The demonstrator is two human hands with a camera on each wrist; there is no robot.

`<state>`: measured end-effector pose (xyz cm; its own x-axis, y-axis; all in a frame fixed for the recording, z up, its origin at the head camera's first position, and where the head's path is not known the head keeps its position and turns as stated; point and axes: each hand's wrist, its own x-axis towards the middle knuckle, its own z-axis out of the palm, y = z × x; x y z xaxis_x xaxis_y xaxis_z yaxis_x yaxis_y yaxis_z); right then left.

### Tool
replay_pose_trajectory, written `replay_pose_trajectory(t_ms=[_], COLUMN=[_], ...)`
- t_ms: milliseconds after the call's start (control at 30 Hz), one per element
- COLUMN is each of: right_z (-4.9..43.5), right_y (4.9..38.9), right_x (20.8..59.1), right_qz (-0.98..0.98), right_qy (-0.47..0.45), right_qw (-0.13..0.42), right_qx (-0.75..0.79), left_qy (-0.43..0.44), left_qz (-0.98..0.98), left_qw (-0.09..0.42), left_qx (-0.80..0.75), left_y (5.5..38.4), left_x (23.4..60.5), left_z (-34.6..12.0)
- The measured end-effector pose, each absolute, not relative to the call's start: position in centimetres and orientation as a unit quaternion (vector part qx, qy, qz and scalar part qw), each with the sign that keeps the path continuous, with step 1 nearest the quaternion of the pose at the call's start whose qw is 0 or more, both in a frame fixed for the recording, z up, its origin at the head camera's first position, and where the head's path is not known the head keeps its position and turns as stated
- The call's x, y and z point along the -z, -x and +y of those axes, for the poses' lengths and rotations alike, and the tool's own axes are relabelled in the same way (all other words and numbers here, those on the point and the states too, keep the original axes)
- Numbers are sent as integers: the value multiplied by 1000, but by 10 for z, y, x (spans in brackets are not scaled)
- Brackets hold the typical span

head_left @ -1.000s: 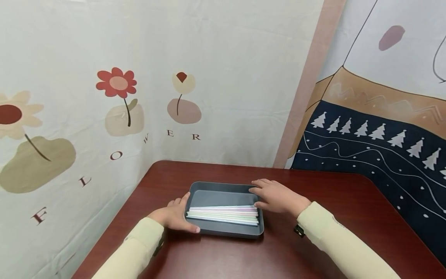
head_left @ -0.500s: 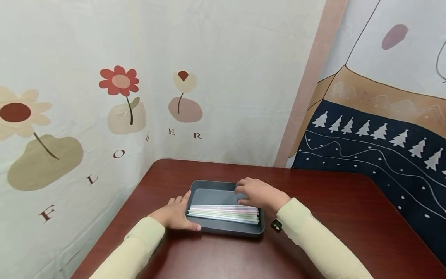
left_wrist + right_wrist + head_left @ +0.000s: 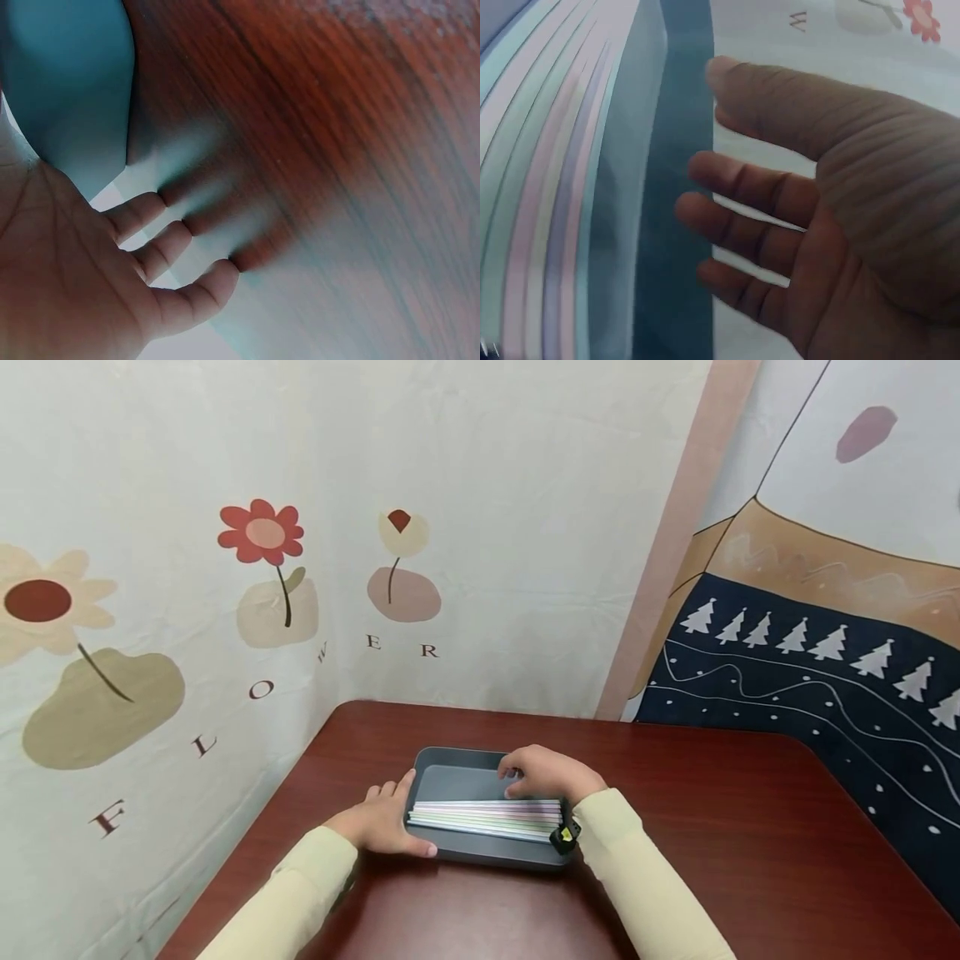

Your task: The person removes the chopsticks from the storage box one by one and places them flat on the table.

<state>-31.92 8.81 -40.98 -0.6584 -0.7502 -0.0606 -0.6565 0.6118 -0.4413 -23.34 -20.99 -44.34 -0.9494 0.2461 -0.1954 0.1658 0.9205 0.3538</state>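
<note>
A shallow grey tray (image 3: 457, 782) lies on the table, with a fan of long thin pastel strips (image 3: 483, 819) in its front half. My left hand (image 3: 380, 823) is spread along the tray's left end, thumb at the front rim. In the left wrist view, that hand's fingers (image 3: 196, 292) are extended beside the blue-looking tray wall (image 3: 82, 97). Over the tray's right half hovers my right hand (image 3: 551, 773), fingers loosely bent and holding nothing. The right wrist view has the strips (image 3: 544, 210) left of its fingertips, in white, green, pink and lilac bands.
The reddish-brown wooden table (image 3: 720, 810) extends around the tray on all sides. Behind it hangs a pale cloth (image 3: 517, 568) printed with flowers and letters. A dark blue cloth (image 3: 795, 685) with white trees covers the right side. A small black device (image 3: 564, 836) sits at the right wrist.
My right hand has moved left from the tray's right rim to over its inside, and its fingers bend more. The left hand keeps its place at the left end.
</note>
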Motion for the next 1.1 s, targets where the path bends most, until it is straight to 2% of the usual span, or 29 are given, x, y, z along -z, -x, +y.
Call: replay_pose_trajectory(t_ms=[267, 1100], right_z=[80, 66], right_y=[326, 329], right_x=[423, 459], right_qz=[885, 873], right_qy=[362, 317], right_qw=[161, 170], right_qx=[246, 328], left_qy=[-102, -101], left_qz=[973, 974], left_qw=[113, 106], left_qx=[-175, -175], left_y=[233, 234], left_x=[443, 445], left_z=[-209, -209])
